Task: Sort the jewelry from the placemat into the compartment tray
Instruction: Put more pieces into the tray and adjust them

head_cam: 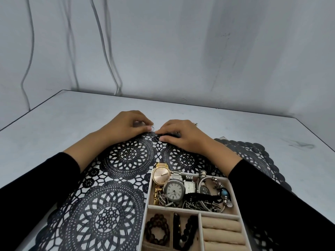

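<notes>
Both hands pinching small thin rings at the far edge of the black lace-pattern placemat [116, 180].

Left hand [125, 126] has thumb and forefinger closed on a thin dark wire ring [152, 128]; right hand [183, 135] fingertips press on a second thin ring [157, 138] lying flat on the mat, grip unclear. Rings look light, stiff, slippery, easily snagged in the lace; best pinched by the rim. Beige compartment tray [213, 214] near, watches and bead bracelets already in.
</notes>
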Motion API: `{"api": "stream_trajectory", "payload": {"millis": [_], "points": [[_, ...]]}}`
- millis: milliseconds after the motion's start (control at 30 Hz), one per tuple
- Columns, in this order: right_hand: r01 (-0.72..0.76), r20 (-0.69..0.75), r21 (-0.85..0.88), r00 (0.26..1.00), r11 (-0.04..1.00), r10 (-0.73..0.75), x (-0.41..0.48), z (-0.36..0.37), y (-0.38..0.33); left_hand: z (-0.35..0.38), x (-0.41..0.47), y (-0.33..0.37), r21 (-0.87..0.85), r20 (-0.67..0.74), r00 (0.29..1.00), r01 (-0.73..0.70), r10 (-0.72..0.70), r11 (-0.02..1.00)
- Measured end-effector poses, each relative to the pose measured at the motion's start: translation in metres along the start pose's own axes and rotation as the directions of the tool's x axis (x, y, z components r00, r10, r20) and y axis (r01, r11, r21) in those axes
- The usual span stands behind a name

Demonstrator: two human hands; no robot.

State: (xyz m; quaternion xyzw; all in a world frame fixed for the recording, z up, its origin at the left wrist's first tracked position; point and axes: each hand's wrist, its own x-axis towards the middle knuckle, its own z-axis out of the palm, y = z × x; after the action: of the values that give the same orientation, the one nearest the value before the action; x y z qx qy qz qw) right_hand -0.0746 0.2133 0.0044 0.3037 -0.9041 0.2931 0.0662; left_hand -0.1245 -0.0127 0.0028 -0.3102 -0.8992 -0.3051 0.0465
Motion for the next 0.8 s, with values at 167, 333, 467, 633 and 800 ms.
{"api": "stream_trajectory", "payload": {"millis": [167,333,467,633,800], "points": [[-0.001,0.045,-0.02,0.999,1.0,0.002,0.005,0.0,0.001,-0.005,0.007,0.0,-0.042,0.042,0.998,0.048,-0.047,0.998],[-0.014,0.086,-0.045,0.996,0.999,0.018,0.01,0.0,0.0,-0.011,0.017,0.003,0.02,0.127,0.988,0.092,-0.094,0.996],[-0.025,0.055,-0.031,0.998,0.999,0.027,0.009,0.001,0.001,-0.012,0.023,0.003,0.094,0.181,0.979,0.078,-0.094,0.993],[-0.021,0.014,-0.007,1.0,1.0,0.021,0.009,0.003,0.003,-0.009,0.029,0.007,0.193,0.234,0.968,0.047,-0.093,0.98],[0.028,-0.026,-0.009,0.999,1.0,-0.028,0.007,0.001,0.002,-0.008,0.027,0.007,0.175,0.224,0.971,0.041,-0.081,0.984]]}}
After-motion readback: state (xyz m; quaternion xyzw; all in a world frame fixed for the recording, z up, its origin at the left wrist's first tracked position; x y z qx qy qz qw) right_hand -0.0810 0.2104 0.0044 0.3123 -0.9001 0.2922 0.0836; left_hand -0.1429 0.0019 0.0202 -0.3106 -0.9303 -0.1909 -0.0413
